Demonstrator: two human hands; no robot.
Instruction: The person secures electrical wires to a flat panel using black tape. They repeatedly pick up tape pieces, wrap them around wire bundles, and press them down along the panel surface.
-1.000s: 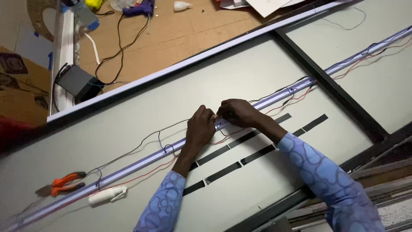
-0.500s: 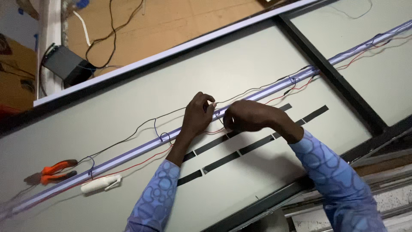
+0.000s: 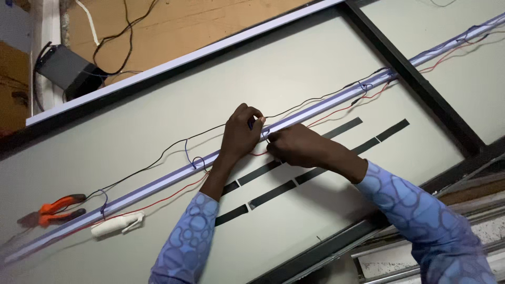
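On the pale panel (image 3: 326,68), a long light-coloured strip (image 3: 158,182) runs slantwise with black and red wires (image 3: 173,149) trailing beside it, and both hands meet at its middle. At that spot the left hand (image 3: 239,138) pinches a short blue wire tie (image 3: 251,123) between thumb and fingertips, while the right hand (image 3: 294,149), fingers curled shut, nips the same tie just beside the strip. Below the hands lie black tape strips (image 3: 271,193); far left rest orange pliers (image 3: 52,208) and a white tube (image 3: 113,226).
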